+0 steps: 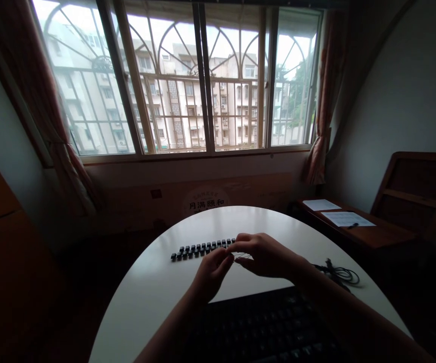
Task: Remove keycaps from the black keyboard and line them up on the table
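Just beyond the black keyboard [263, 322], my two hands meet over the white round table. My left hand [210, 275] is closed, its thumb and forefinger pinching a small dark piece that looks like a keycap [231, 257]. From the right, my right hand [265, 254] curls over with its forefinger reaching the left fingertips. Thin wires of what looks like a wire keycap puller [244, 256] show under its palm; the rest of the tool is hidden. Black keycaps [190, 252] stand in two rows behind the left hand, their right end partly covered by my fingers.
A coiled black cable [340, 274] lies on the table [142, 297] beyond my right forearm. At the right, a wooden chair [402, 222] carries paper sheets [346, 219] and a dark pen-like item [353, 226]. A barred window [206, 91] with curtains is ahead.
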Motion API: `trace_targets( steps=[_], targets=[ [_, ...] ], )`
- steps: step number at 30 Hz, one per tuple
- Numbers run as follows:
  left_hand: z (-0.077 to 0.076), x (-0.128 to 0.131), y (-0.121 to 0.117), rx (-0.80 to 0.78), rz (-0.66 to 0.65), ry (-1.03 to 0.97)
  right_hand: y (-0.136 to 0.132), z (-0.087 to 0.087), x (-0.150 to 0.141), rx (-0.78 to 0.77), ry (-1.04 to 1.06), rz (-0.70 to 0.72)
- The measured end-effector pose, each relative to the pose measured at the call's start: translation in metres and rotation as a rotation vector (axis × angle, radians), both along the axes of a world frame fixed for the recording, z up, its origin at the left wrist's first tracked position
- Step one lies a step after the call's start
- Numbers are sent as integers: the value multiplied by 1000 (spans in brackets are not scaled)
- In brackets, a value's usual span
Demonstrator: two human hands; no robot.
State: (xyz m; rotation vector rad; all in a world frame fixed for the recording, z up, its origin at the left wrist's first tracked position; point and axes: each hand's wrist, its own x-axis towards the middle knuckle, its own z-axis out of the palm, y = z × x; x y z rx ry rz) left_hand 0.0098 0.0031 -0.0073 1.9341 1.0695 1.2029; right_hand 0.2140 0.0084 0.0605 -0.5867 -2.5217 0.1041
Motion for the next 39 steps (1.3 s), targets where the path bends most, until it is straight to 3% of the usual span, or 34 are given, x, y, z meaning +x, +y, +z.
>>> trace_targets(
  steps=[5,10,14,17,19,24,39],
  targets=[
    [1,4,-2,-109,-64,-56,5,-4,1,-30,-18,24],
    [-2,3,2,-117,10,-14,18,-9,4,-39,45,-47],
    [-6,0,3,-87,61,307,46,-33,9,-81,67,-255],
    [-7,2,-1,-63,2,635,65,-60,13,-172,-40,-414],
    [-7,5,-5,-51,-66,737,72,-77,14,-213,-73,-447],
    [-7,9,-12,-52,-170,755,78,-100,13,-255,-94,-471],
    [-18,8,-8,-25,-167,790,88,-116,6,-283,-58,-583]
  ],
)
